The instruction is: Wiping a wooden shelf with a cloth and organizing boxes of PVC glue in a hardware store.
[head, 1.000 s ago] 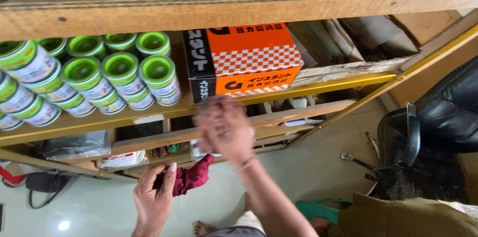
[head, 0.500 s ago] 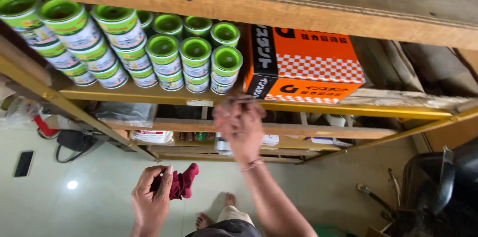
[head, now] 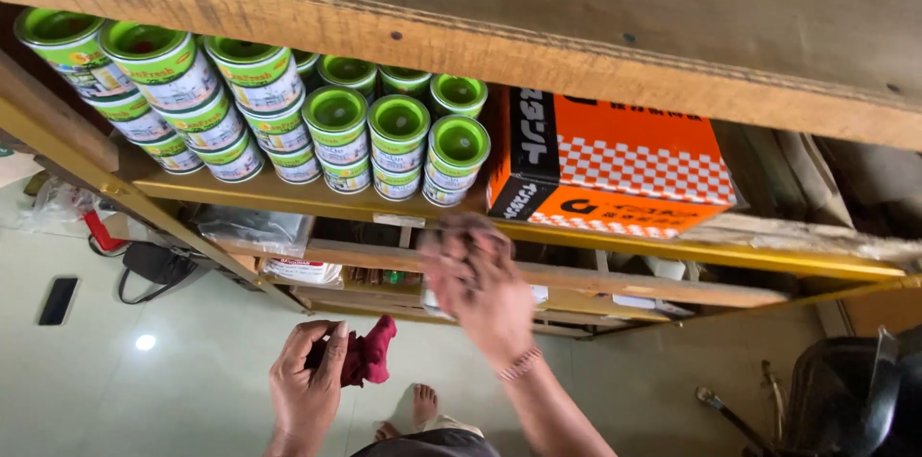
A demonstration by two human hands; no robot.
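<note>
Two hands work below a stocked yellow shelf (head: 288, 196): the right hand (head: 477, 284), blurred, lifts with loosely spread fingers toward stacked green-lidded cans (head: 394, 145) beside an orange box (head: 615, 169), while the left hand (head: 305, 388) grips a red cloth (head: 370, 351) low over the pale tiled floor (head: 115, 380).

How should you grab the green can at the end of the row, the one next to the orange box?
Probably by its round sides, coming straight in from the open front of the yellow-edged wooden shelf. That green-lidded round tin can tops a stack, and its lid faces outward. The orange and black cardboard box crowds one side and another can the other, so fingers likely fit best over the lid rim, above and below.
</note>
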